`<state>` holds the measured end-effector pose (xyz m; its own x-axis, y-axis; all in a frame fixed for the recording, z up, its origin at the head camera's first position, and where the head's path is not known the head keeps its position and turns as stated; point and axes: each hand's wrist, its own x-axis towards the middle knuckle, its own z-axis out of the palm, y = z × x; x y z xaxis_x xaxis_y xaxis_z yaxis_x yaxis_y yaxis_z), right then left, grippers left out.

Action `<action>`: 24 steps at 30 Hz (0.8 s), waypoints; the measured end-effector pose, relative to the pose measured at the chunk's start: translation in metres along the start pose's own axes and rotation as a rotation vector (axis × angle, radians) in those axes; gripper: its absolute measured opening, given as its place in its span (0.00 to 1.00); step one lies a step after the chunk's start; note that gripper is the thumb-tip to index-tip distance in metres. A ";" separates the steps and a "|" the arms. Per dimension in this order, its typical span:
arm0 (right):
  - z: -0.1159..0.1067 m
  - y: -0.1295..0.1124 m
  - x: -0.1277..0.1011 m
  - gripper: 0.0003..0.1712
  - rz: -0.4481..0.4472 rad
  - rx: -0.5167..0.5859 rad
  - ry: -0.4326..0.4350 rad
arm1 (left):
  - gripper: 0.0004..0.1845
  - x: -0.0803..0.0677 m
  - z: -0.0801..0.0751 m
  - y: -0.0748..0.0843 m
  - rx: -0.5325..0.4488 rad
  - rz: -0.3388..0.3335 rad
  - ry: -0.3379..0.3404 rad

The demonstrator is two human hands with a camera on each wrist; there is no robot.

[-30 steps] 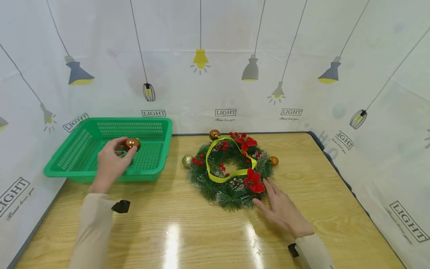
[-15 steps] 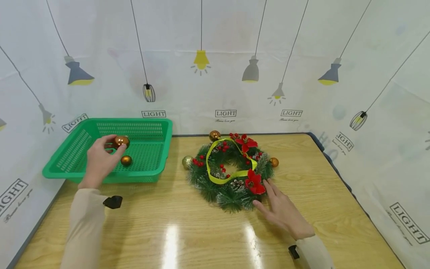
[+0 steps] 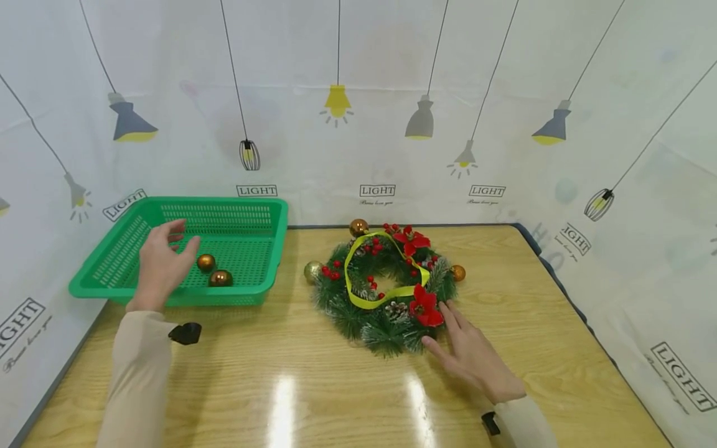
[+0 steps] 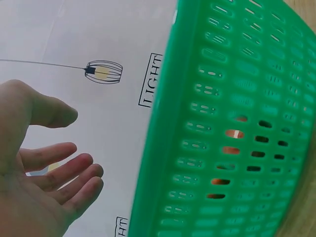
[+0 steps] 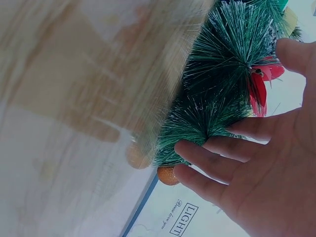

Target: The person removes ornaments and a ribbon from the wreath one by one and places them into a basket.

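Observation:
Over the left side of a green plastic basket (image 3: 269, 283), my left hand (image 3: 162, 261) hovers with loosely bent fingers and nothing in them. Two shiny copper-coloured ornament balls lie on the basket floor: one ball (image 3: 206, 262) and, nearer the front, another ball (image 3: 221, 278). In the left wrist view the basket wall (image 4: 237, 118) shows orange patches through its slots. My right hand (image 3: 473, 354) touches the right front edge of a green wreath (image 3: 342, 314), its fingers extended beside a red flower (image 3: 426, 306). The right wrist view shows those fingertips against the wreath's needles (image 5: 212, 108).
Around the wreath sit a gold glitter ball (image 3: 312, 271), a copper ball (image 3: 358, 228) and an orange ball (image 3: 459, 272). A yellow ribbon (image 3: 364, 303) loops over it. The wooden table (image 3: 336, 392) meets a printed backdrop (image 3: 313, 143) behind and at both sides.
My left hand has moved left and let go of the larger copper ball, which now lies in the basket in front of the smaller one. The right hand has stayed at the wreath.

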<state>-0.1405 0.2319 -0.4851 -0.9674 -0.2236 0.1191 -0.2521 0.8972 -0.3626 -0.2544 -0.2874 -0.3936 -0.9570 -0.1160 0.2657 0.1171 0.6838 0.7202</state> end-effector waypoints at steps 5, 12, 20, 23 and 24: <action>0.000 0.000 0.000 0.47 0.000 -0.007 -0.002 | 0.32 -0.005 -0.001 0.000 -0.011 -0.008 -0.016; -0.001 -0.001 -0.001 0.47 0.006 -0.008 -0.002 | 0.29 -0.007 0.007 0.010 -0.027 0.060 -0.011; 0.000 -0.001 -0.001 0.47 0.003 0.000 -0.001 | 0.27 -0.009 0.023 0.020 -0.056 0.079 -0.066; -0.001 -0.001 -0.002 0.47 0.003 -0.004 0.001 | 0.27 -0.013 0.028 0.023 -0.069 0.079 -0.086; -0.001 -0.001 -0.002 0.47 0.003 -0.004 0.002 | 0.27 -0.014 0.030 0.024 -0.071 0.082 -0.091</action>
<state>-0.1388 0.2319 -0.4843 -0.9680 -0.2203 0.1199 -0.2491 0.8994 -0.3593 -0.2456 -0.2476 -0.3989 -0.9631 0.0058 0.2690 0.2113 0.6352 0.7429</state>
